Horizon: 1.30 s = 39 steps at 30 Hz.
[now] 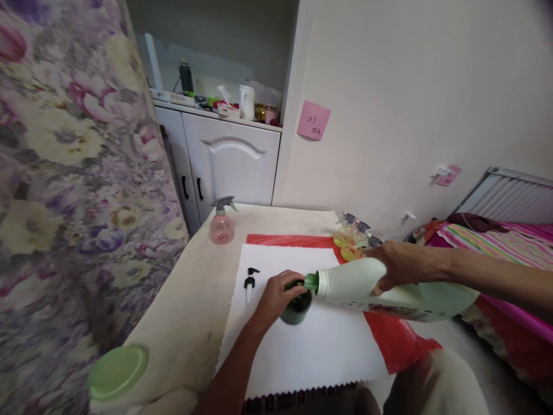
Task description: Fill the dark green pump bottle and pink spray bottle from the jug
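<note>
The left hand (pixel 279 293) is gripping a small dark green bottle (pixel 295 315) near its top, while the right hand (pixel 391 266) is holding a large pale green bottle (pixel 354 280) tipped sideways, its green spout pointing at the small one's top. A black pump head (pixel 249 282) is lying just left of the left hand. A white sheet (pixel 328 346) is spreading beneath both hands. A pink spray bottle (pixel 222 229) is standing beyond the left hand; yellow spray bottles (pixel 351 251) are clustering just beyond the right.
</note>
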### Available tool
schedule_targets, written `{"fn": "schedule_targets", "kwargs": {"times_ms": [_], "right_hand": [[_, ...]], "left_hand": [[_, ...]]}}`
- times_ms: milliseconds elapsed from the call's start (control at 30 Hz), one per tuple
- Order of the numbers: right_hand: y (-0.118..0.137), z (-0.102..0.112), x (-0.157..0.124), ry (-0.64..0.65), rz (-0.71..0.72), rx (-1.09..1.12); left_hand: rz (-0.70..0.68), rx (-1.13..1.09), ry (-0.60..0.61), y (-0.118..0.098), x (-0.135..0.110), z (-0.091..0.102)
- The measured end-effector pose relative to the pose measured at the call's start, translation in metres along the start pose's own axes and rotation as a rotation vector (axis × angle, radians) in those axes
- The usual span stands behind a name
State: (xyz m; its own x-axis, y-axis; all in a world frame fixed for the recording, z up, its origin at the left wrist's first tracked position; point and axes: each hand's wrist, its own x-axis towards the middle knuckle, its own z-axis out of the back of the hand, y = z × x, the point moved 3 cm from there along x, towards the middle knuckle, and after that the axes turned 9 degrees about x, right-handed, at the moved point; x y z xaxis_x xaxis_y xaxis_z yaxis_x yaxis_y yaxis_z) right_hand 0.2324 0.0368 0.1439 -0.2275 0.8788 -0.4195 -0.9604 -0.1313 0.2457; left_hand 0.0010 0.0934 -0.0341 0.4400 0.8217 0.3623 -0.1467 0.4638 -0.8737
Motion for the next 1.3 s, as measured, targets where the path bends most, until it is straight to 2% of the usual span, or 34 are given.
{"fn": "schedule_targets", "kwargs": {"times_ms": [633,1300], "right_hand": [[-0.0046,-0.0002,0.0018,-0.035,0.030,0.068],[-0.0074,-0.0008,0.0034,-0.031,0.021,0.020]], "left_hand": [[0.009,-0.009,0.008,0.0022,0.0011,-0.0007],[0.004,0.001,0.006,0.0036,0.0008,-0.0016]]}}
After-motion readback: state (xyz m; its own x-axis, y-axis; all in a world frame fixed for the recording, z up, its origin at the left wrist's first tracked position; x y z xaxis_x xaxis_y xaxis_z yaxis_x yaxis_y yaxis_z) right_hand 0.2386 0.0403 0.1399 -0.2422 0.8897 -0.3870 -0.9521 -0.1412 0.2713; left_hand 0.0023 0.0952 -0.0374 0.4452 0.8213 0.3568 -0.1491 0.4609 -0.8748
